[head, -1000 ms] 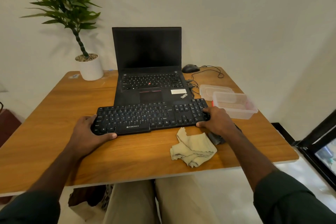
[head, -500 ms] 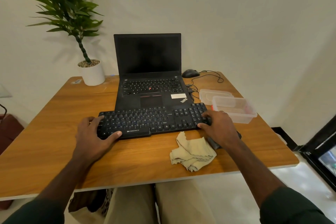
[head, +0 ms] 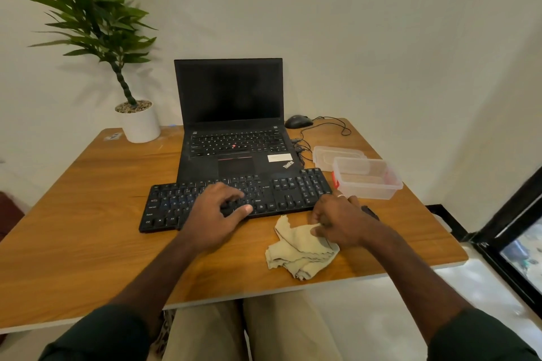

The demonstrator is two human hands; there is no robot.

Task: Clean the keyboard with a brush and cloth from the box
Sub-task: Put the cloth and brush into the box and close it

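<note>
Keyboard (head: 293,187) first: it lies flat on the wooden table (head: 88,214) in front of us, its long axis running left to right with the right end set a little farther away, and its far edge overlaps the front lip of the open laptop (head: 231,114).

Our left hand (head: 215,212) rests on the middle keys, fingers spread and fairly straight, gripping nothing. Our right hand (head: 341,221) sits just off the keyboard's near right corner, over the top edge of the crumpled beige cloth (head: 296,252). Its fingers are curled downward at the fabric, and we think they are starting to pinch it, though the back of the hand hides the fingertips, so we cannot tell for certain.

The cloth lies toward us and slightly left of the right hand, touching it, and well clear of the left. So the right hand is plainly the nearer one for picking it up, and the wipe would then travel leftward along the keyboard's length.

A dark object (head: 370,211) peeks out just beyond the right hand; it may be the brush, but too little shows. The clear plastic box (head: 368,182) stands open to the right of the keyboard, its lid (head: 334,152) just behind it.

For writing, the laptop's palm rest reads "ThinkPad" at an angle beside a white sticker whose text is too small to read. The keyboard's key legends are blurred.
</note>
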